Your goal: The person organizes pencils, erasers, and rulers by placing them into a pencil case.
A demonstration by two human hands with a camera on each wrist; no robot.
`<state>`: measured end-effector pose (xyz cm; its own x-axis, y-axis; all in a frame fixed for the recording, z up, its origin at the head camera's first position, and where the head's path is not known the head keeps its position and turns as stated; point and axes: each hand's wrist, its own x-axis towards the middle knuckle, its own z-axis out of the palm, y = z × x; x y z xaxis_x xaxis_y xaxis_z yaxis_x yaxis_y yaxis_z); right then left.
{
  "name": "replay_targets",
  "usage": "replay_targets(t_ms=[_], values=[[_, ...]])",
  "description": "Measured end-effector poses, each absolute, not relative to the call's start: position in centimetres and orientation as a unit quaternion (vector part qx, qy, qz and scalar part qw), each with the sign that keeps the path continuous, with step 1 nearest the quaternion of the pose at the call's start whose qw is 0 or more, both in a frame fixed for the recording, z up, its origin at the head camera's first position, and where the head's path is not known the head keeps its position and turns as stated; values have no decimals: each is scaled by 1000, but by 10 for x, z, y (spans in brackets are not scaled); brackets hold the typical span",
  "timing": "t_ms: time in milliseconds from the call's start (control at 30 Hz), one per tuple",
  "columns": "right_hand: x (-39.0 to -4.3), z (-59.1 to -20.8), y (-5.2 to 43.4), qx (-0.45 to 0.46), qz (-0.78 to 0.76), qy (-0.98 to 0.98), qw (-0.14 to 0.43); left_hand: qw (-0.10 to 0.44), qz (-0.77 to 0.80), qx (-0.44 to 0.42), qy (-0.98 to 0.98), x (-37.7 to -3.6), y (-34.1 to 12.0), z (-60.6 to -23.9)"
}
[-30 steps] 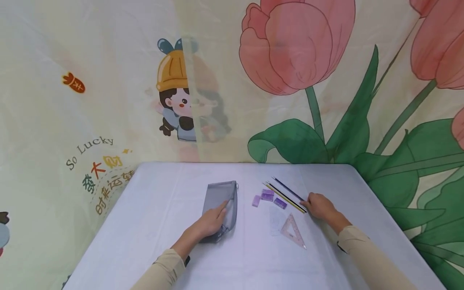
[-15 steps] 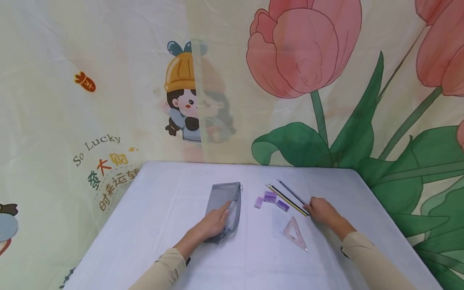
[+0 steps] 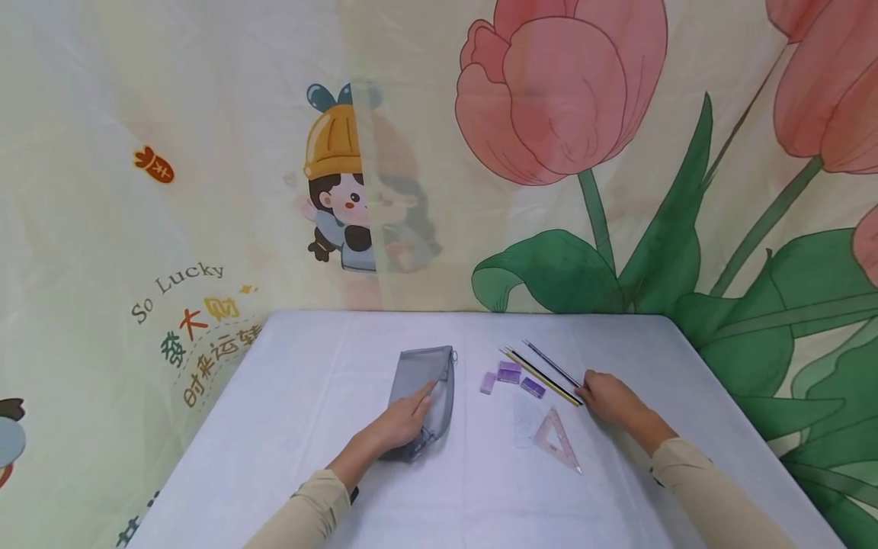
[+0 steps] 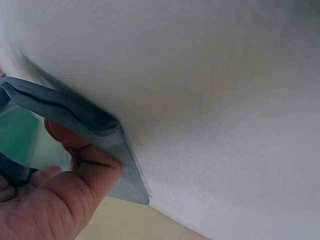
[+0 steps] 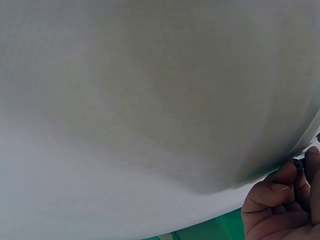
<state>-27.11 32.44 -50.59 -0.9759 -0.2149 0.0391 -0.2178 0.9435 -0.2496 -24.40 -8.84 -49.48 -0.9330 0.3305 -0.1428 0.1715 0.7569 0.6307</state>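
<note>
1. Since a second earlier, the head view has shifted slightly; both hands barely moved.
2. The left hand [image 3: 398, 424] grips a grey mesh pouch [image 3: 417, 370] on the white cloth-covered table [image 3: 309, 389].
3. The right hand [image 3: 612, 395] pinches a slim dark-blue pencil [image 3: 552, 362] by its near end.

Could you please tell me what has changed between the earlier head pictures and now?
The right hand and the dark pencil it pinches have shifted slightly rightward, widening the gap to the yellow and black pencils. Nothing was visibly taken or let go: the left hand still holds the gray pouch, and the purple blocks and pink triangle stayed put.
</note>
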Motion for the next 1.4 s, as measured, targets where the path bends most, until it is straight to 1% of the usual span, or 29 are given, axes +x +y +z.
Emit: replay_targets(t_ms=[133,300,500,767,1167,1400], values=[[-271,-507,328,110,139,-984,23,124,329,140,926,-242,-89,-494],[-271,-502,330,90,178,-980,19,125,327,143,926,-244,-89,-494],[-266,-494,332,97,211,-971,51,130,331,142,924,-244,-89,-492],[-261,-494,330,81,217,-971,51,138,334,143,921,-243,-90,-491],[-250,-483,308,60,220,-973,41,139,337,147,919,-245,-91,-494],[-244,-477,293,69,216,-972,60,137,345,146,917,-244,-91,-494]])
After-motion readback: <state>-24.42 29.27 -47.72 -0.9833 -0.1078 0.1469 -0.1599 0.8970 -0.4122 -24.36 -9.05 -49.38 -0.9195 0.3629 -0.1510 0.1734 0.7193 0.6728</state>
